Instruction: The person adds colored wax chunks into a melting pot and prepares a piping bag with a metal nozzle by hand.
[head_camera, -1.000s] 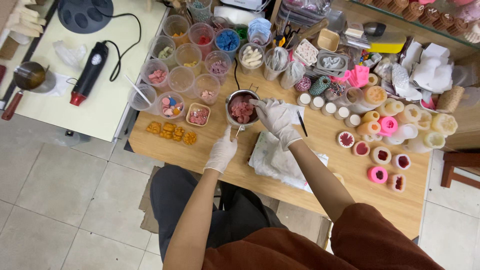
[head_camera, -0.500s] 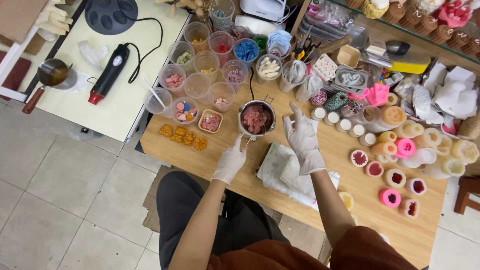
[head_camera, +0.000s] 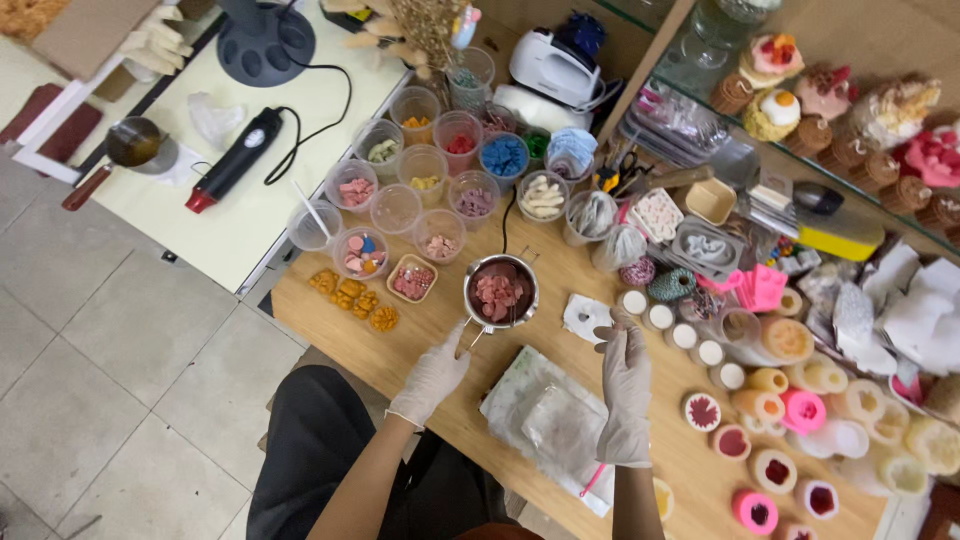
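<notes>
A small metal pot (head_camera: 500, 292) holding pink wax chunks stands on the wooden table (head_camera: 440, 330). My left hand (head_camera: 432, 373), in a white glove, grips the pot's handle at the near side. My right hand (head_camera: 625, 378), also gloved, hovers upright over the table to the right of the pot, fingers together and holding nothing that I can see. A crumpled clear plastic bag on paper (head_camera: 550, 420) lies between my arms.
Several clear cups (head_camera: 420, 170) of coloured wax pieces stand behind the pot. Orange shapes (head_camera: 355, 298) lie at the left edge. Small candles and pink moulds (head_camera: 770, 450) fill the right side. A heat gun (head_camera: 235, 160) rests on the pale side table (head_camera: 220, 235).
My right hand has lifted off the pot's rim and moved right, clear of it. My left hand has stayed at the pot's handle. The camera has come closer and shifted.
</notes>
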